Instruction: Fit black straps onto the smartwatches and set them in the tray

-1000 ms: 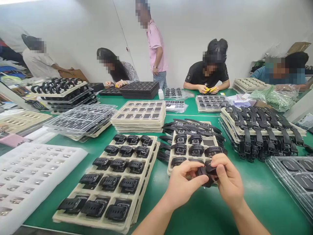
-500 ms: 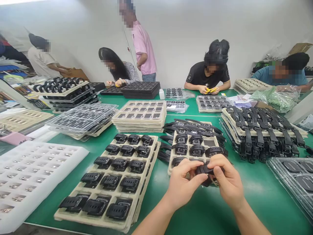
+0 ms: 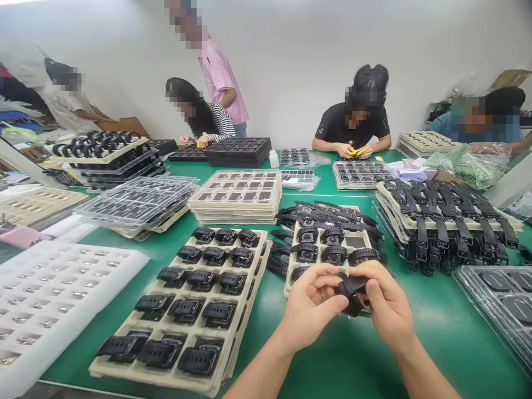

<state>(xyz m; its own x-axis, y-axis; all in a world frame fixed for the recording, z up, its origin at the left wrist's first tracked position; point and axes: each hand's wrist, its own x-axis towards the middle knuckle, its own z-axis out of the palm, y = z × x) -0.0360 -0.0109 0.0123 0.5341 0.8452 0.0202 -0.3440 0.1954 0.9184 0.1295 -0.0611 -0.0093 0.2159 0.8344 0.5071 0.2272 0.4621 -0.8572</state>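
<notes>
A black watch with its strap is between my two hands, above the front of a beige tray of watches. My left hand grips its left side with thumb and fingers. On the right side, my right hand pinches the strap. Part of the watch is hidden by my fingers. To the left lies another beige tray with rows of black watches, their straps curled over. Loose black straps and watches lie around the tray behind my hands.
Stacked beige trays stand at the centre. Watches with hanging straps cover a stack at right, near clear trays. A white foam tray is at left. Several people work or stand beyond the green table.
The watch has turned a little between my hands, and my left fingers have loosened slightly. Across the table, the person in pink has leaned and shifted left.
</notes>
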